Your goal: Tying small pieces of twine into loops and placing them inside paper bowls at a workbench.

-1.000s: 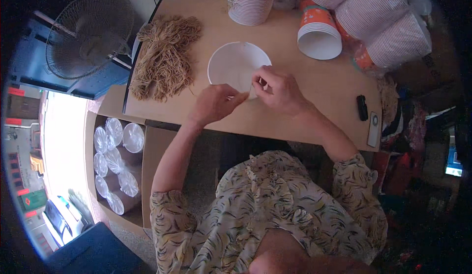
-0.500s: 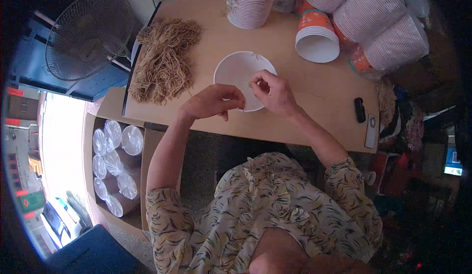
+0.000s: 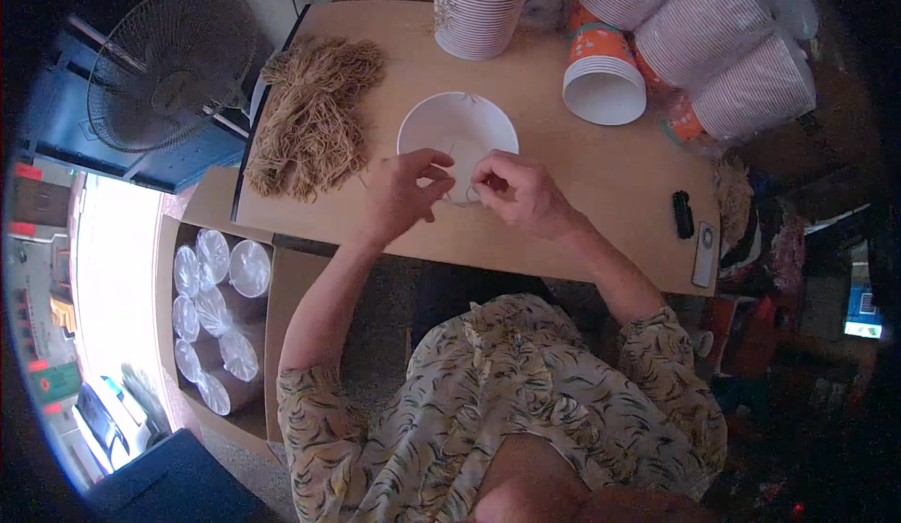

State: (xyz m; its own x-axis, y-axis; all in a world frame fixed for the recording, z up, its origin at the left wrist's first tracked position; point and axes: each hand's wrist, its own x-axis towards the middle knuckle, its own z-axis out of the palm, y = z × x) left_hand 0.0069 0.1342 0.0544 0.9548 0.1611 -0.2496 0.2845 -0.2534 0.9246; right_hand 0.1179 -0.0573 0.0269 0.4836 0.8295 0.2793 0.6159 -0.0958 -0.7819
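A white paper bucket (image 3: 457, 120) stands on the table in front of me, its open mouth facing up. My left hand (image 3: 405, 197) is at its near left rim, fingers curved, with a gap between thumb and forefinger. At the near right rim, my right hand (image 3: 527, 193) is closed in a pinch on a thin strand (image 3: 470, 192), of which only a small loop shows at the fingertips. A loose heap of tan strings (image 3: 314, 120) lies left of the bucket.
A tall stack of white buckets (image 3: 483, 12) stands at the back. Plastic-wrapped bucket stacks (image 3: 704, 16) and an orange-and-white stack (image 3: 603, 77) lie back right. A black object (image 3: 682, 213) rests near the table's right edge. Left are a fan (image 3: 174, 68) and a carton (image 3: 274, 335) of wrapped rolls.
My left hand has turned more upright, its thumb and forefinger apart. My right hand has dropped slightly toward the near rim, still pinched. The view has shifted a little.
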